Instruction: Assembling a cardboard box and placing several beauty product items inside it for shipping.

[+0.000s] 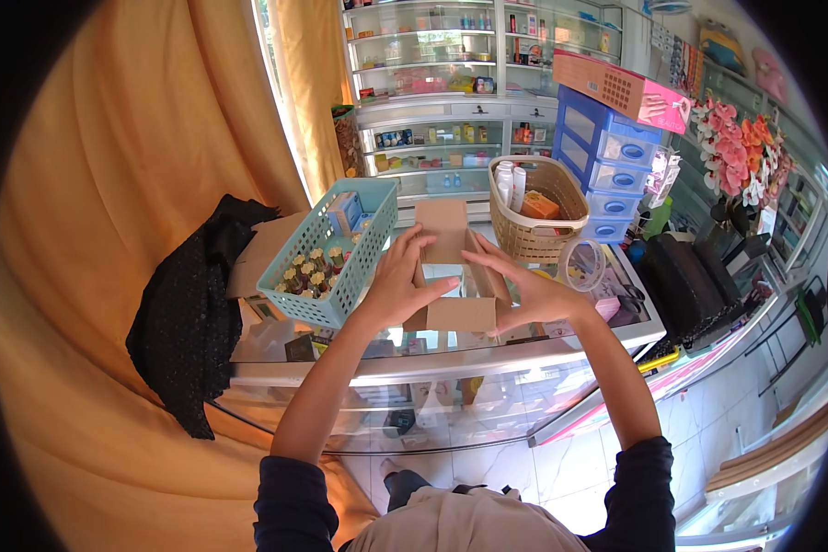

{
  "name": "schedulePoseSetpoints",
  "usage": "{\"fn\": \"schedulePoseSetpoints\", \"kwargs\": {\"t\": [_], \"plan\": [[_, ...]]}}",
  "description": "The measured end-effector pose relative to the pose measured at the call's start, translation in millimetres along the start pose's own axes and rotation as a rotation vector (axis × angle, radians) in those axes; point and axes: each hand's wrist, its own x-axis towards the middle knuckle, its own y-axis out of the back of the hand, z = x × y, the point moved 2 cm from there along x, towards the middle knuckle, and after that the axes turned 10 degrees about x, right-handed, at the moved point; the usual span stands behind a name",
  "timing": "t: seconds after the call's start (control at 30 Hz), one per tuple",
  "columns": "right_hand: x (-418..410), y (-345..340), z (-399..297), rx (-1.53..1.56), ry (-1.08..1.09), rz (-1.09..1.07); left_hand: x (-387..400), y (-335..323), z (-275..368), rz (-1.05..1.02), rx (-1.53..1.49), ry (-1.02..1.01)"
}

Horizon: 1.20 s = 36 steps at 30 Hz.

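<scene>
A small brown cardboard box (pixel 461 314) stands between my hands on a glass display counter (pixel 386 372). Its end flaps are folded outward, and the glass shows through its middle. My left hand (pixel 401 279) grips the left wall, fingers over the far corner and thumb extended across the opening. On the opposite side, my right hand (pixel 528 286) holds the right wall, with its fingertips at the upper edge. Left of the box is a teal perforated basket (pixel 328 307) with small yellow-topped bottles (pixel 310 272) and blue-and-white boxes (pixel 345 212). A roll of clear tape (pixel 582 265) stands beyond my right hand.
A beige woven-pattern basket (pixel 535 238) holds white bottles and an orange box. Behind it rises a blue drawer unit (pixel 600 165) under a pink carton (pixel 614 90). Black sequined cloth (pixel 186 324) hangs at left; a black bag (pixel 690 286) lies right. Glass shelves (pixel 428 65) stand behind.
</scene>
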Motion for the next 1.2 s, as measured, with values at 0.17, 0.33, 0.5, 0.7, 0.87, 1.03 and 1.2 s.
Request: {"fn": "schedulePoseSetpoints", "kwargs": {"t": [0.17, 0.33, 0.5, 0.7, 0.87, 1.03, 1.2], "plan": [[15.0, -3.3, 16.8, 0.100, -0.027, 0.161, 20.6, -2.4, -14.3, -0.032, 0.042, 0.026], [28.3, -12.2, 33.6, 0.226, 0.088, 0.343, 36.3, -14.2, -37.5, 0.201, -0.398, 0.044], [28.8, -21.5, 38.9, 0.224, 0.149, 0.450, 33.1, -15.7, -25.4, 0.322, -0.612, 0.104], [30.6, -25.7, 32.4, 0.210, 0.148, 0.476, 34.4, -11.4, -36.6, 0.298, -0.534, -0.058], [26.9, -25.1, 36.4, 0.178, 0.145, 0.515, 33.3, -15.0, -27.7, 0.268, -0.534, -0.028], [22.5, -21.5, 34.6, 0.438, 0.103, 0.704, 30.3, -16.7, -33.3, 0.182, -0.540, 0.011], [16.9, -19.3, 26.7, 0.393, 0.228, 0.729, 30.0, -15.6, -31.6, 0.211, -0.469, -0.016]]}}
